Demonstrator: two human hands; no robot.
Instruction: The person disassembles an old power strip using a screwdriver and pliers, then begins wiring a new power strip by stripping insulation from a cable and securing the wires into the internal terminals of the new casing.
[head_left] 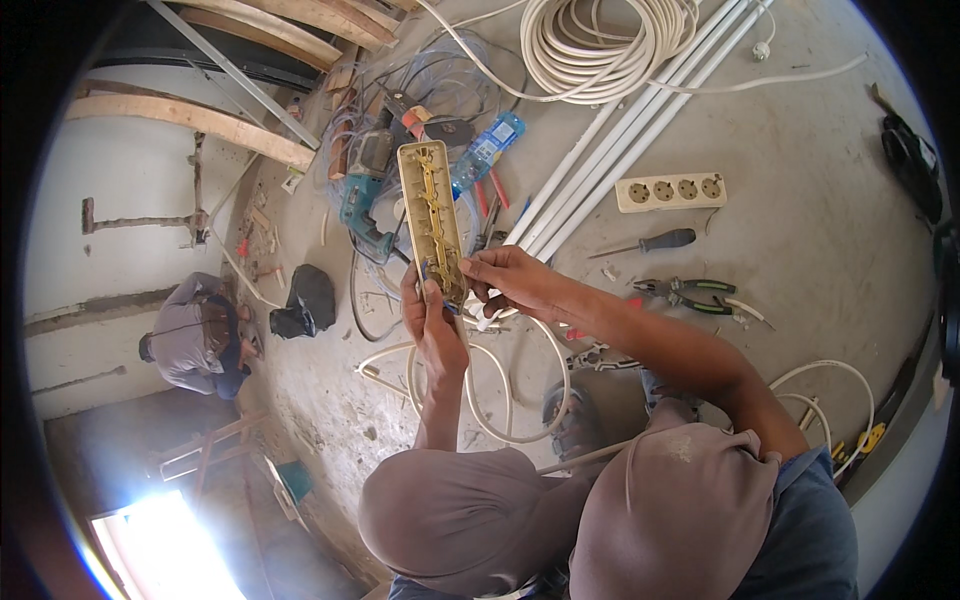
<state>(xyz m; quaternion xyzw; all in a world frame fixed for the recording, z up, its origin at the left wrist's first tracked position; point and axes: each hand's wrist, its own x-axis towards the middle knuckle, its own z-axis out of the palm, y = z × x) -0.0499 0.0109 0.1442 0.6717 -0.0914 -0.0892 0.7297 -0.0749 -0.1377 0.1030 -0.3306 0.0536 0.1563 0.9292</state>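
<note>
Casing [416, 205], long and cream, points to 12 o'clock with brass-coloured strips [434, 210] inside | my left hand [434, 318] closes round its lower end | my right hand [512, 276] bends to that end, its pinch impossible to tell | four-socket panel [670, 192] at 2 o'clock, pliers [673, 291] at 3

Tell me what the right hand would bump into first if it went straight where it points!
The right hand would first meet the open socket case, near the end that the left hand holds. It may already be touching the case; depth is hard to judge here.
</note>
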